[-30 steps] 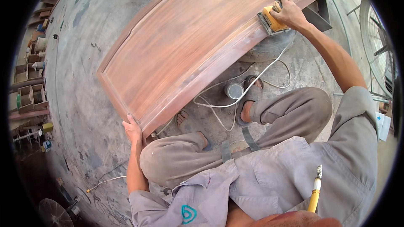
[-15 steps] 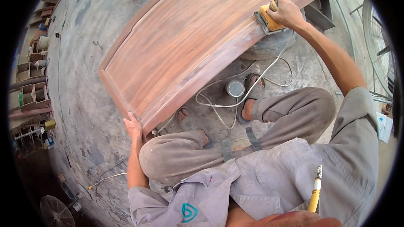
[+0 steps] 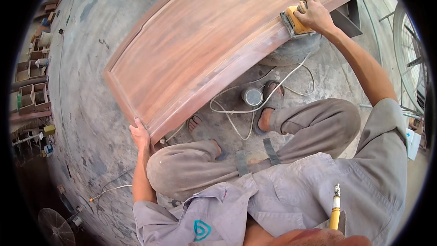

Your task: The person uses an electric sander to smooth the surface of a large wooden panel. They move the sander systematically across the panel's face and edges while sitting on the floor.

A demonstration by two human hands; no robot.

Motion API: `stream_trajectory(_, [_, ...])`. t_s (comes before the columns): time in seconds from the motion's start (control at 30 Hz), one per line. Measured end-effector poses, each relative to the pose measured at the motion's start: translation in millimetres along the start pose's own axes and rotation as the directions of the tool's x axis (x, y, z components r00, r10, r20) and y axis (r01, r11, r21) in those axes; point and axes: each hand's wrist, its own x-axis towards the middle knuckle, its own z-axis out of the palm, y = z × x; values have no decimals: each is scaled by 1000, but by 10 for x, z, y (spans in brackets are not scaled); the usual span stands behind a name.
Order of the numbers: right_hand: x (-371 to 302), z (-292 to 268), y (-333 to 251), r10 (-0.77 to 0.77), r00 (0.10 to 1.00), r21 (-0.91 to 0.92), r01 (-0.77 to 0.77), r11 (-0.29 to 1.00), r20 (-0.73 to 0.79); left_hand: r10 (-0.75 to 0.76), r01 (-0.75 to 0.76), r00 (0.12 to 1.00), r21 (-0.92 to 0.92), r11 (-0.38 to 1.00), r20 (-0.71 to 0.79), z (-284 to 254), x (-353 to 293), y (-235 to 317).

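Observation:
A large reddish-brown wooden panel with a raised frame lies slanted before me, its near left corner close to my left knee. My left hand grips that corner, thumb on top; the fingers beneath are mostly hidden. On the panel's near edge rail, toward its right end, rests a yellow electric sander with a dark base. My right hand is wrapped around the sander's top. Part of the panel sits over a tyre.
A pale cord loops across the floor by my sandalled feet, around a small round tin. Dark metal pieces stand under the panel's right end. Shelving with wood pieces lines the far left; a fan is at lower left.
The sander, with my right hand on it, has shifted slightly right along the edge rail. My left hand stays on the panel's corner. The whole view has moved a little.

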Motion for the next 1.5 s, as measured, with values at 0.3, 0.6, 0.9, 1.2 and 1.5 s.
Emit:
stream_trajectory(0.3, [303,-135,609,162,986,-84,-164,983,-33,-7,7,1000,9,1000,13,85,28,168])
stream_trajectory(0.6, [-338,13,-661,-109,994,72,109,991,-6,-16,15,999,20,1000,39,-19,3,154])
stream_trajectory(0.9, [-217,27,-567,-129,991,63,127,990,20,-42,41,999,38,998,25,-44,6,99])
stream_trajectory(1.2, [290,3,575,49,998,-79,-52,996,-40,-20,21,999,-7,1000,26,97,21,193])
stream_trajectory(1.5, [-378,-54,-744,-215,972,145,201,969,91,-21,21,1000,-10,1000,7,0,-12,94])
